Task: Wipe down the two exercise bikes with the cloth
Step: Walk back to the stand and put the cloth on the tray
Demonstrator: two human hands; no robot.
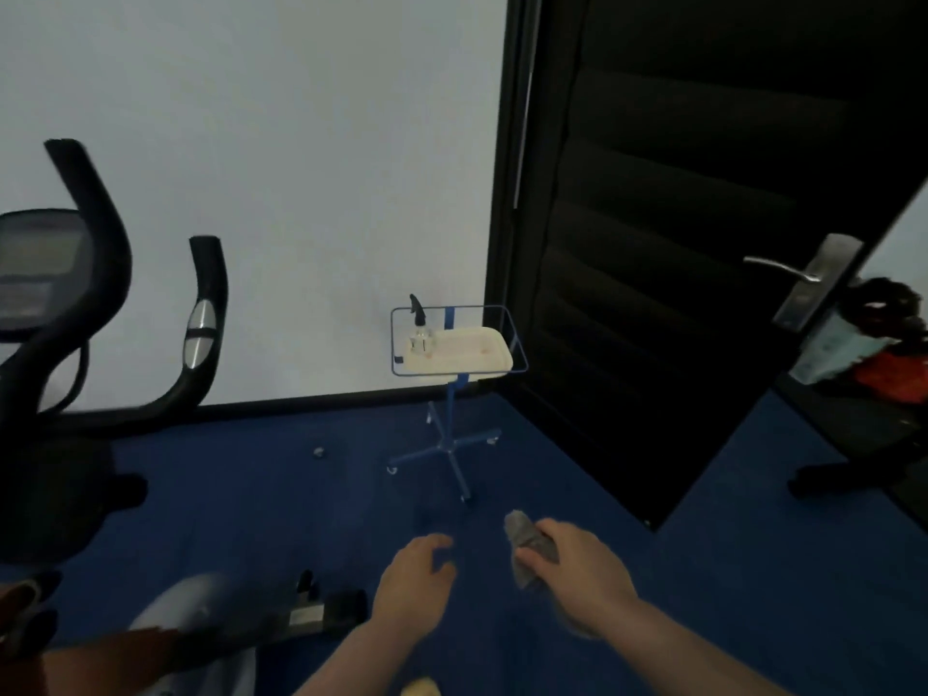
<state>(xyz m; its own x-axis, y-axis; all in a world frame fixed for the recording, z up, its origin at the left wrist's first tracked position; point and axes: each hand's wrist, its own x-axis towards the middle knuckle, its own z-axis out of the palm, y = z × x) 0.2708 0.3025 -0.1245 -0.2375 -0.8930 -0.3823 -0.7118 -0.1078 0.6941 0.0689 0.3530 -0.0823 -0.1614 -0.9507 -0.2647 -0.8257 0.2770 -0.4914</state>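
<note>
Two hands hang low over the blue floor, nearest to where I stand. The right hand (577, 575) has its fingers clamped around a grey cloth (530, 552), bunched up and poking out past the thumb; the left hand (414, 580) is empty, fingers loosely curled and apart. That cloth looks soft, light and limp, so I'd judge it handles best wadded in the palm, spread flat only against a surface. To the left stands one exercise bike (100, 344), with curved black handlebars and a console, untouched at this moment. Farther back, by the white wall, a small wheeled stand (452, 419) carries a white tray (472, 351) with what seems, through the blur, a spray bottle (421, 329). A dark door (678, 243) stands open beyond.
</note>
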